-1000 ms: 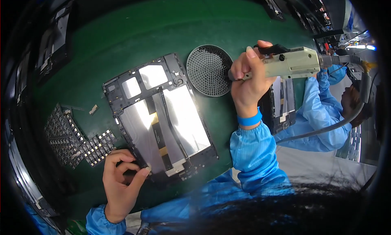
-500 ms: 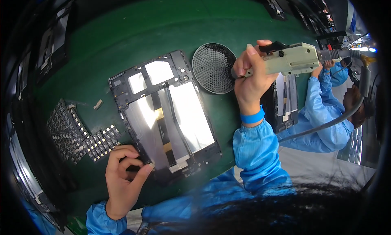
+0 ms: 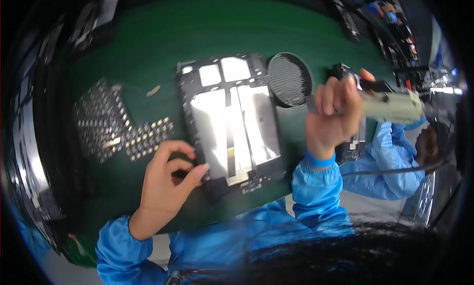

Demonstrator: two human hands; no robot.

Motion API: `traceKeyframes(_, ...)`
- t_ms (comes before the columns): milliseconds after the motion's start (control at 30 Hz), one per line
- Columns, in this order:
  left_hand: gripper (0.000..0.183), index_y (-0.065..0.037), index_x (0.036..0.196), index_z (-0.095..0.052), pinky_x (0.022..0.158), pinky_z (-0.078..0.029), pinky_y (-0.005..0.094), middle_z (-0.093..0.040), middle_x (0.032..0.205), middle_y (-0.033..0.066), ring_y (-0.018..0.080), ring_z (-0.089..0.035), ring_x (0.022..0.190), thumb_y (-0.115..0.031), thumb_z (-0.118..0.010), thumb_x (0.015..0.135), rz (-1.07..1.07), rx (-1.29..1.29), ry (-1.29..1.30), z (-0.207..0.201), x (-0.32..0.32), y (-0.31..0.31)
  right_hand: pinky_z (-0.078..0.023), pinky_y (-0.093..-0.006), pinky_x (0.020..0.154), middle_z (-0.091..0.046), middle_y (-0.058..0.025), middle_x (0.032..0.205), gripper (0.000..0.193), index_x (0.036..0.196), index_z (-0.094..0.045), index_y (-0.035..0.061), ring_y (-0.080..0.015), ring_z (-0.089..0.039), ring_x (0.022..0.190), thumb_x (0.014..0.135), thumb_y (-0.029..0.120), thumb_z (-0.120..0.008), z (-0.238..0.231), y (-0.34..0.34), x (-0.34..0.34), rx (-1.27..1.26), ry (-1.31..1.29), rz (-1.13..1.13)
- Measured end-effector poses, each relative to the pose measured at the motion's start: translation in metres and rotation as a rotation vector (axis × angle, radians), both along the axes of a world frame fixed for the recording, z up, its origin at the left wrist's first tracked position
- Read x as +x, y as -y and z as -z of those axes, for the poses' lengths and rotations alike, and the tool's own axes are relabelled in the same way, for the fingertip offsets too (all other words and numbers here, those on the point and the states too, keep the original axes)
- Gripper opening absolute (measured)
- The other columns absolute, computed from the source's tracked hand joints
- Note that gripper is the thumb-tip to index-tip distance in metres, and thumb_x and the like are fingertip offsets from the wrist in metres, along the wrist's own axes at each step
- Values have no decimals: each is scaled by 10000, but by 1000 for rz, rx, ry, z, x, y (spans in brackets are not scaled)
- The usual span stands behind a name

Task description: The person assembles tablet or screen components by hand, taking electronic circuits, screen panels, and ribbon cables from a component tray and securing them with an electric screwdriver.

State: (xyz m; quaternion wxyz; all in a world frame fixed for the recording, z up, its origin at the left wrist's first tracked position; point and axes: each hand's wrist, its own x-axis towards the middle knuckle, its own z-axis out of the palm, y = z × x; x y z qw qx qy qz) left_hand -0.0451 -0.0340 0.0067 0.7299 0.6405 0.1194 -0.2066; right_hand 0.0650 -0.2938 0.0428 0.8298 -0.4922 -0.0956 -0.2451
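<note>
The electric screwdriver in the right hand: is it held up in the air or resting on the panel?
In the air: the right hand holds the electric screwdriver beside the panel.

Probably an electronics assembly line: green bench mat (image 3: 148,48), blue smock sleeves (image 3: 316,186).

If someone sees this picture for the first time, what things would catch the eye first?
The shiny panel in its black frame lies at the centre of the green mat; the left hand touches its lower left corner. To its right, the right hand holds a pale electric screwdriver raised beside a round mesh dish.
</note>
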Motion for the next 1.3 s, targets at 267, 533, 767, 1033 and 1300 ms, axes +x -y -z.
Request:
traceKeyframes(267, 333, -15, 1126, -489, 702, -592, 243, -495, 1074, 63, 116, -634, 870, 41, -701, 875, 85, -32, 158, 5, 1, -6, -357, -242, 398, -464, -20, 674, 296, 1248, -455, 156, -126, -452, 465, 977, 51, -513, 8, -74, -72, -186, 82, -580)
traceKeyframes(533, 332, -41, 1132, -504, 611, -502, 198, -541, 1077, 37, 99, -654, 879, 31, -700, 875, 56, 11, 235, 4, -4, -12, -382, -275, 376, -463, -34, 678, 311, 1246, -437, 169, -140, -469, 459, 971, 52, -521, 10, -96, -88, -299, -43, -698)
traceKeyframes(767, 319, -33, 1122, -511, 593, -482, 202, -561, 1073, 39, 91, -661, 853, 25, -701, 872, 50, 18, 269, 13, -4, -13, -394, -273, 412, -469, -35, 690, 333, 1275, -435, 172, -142, -481, 472, 971, 54, -505, 17, -96, -85, -323, -5, -739)
traceKeyframes(1033, 310, -18, 1116, -506, 591, -484, 211, -567, 1080, 47, 96, -663, 846, 23, -697, 876, 24, -10, 289, 15, -6, -10, -390, -266, 412, -469, -39, 696, 323, 1265, -431, 166, -137, -476, 470, 974, 41, -494, 17, -99, -86, -333, 13, -743)
traceKeyframes(1300, 309, -18, 1117, -506, 595, -488, 211, -571, 1081, 47, 93, -662, 847, 34, -691, 875, 29, 11, 294, 15, -7, -8, -375, -262, 394, -469, -47, 701, 286, 1209, -429, 141, -140, -453, 450, 967, 12, -508, 17, -102, -87, -297, -14, -730)
